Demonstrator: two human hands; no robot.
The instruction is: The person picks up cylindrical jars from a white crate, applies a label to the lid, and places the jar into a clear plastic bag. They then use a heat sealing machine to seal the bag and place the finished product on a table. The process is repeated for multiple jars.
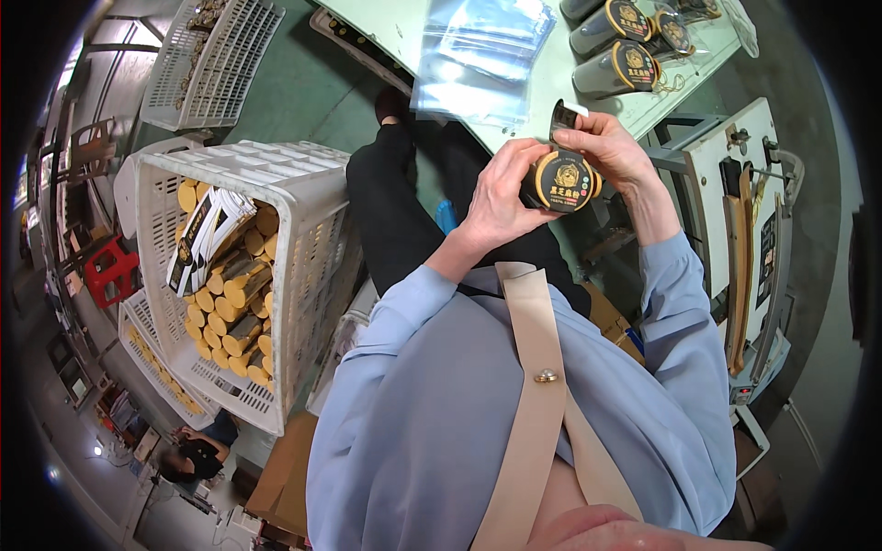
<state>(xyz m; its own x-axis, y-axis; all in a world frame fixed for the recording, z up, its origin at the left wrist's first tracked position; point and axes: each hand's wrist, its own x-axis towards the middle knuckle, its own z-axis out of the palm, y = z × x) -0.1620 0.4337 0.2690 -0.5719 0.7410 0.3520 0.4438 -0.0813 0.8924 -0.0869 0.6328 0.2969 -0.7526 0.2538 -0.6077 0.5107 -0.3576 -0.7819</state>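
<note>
My left hand [499, 191] is closed round a canister [562, 182] with a gold rim and a round black-and-gold label on the end facing me. My right hand [611, 151] is at the canister's far right side. Its thumb and fingers pinch a small dark sticker strip [563, 119] with a white end, which sticks up beyond the canister. Whether the strip touches the canister is hidden by my fingers. Both hands are above my lap, near the edge of a pale table [390, 23].
Clear plastic bags [482, 55] lie on the table, with several similar canisters [620, 69] to their right. At left, a white plastic crate [299, 197] holds many gold-ended canisters [225, 317] and printed sleeves [209, 241]. A machine [749, 230] stands at right. A person [196, 456] sits at lower left.
</note>
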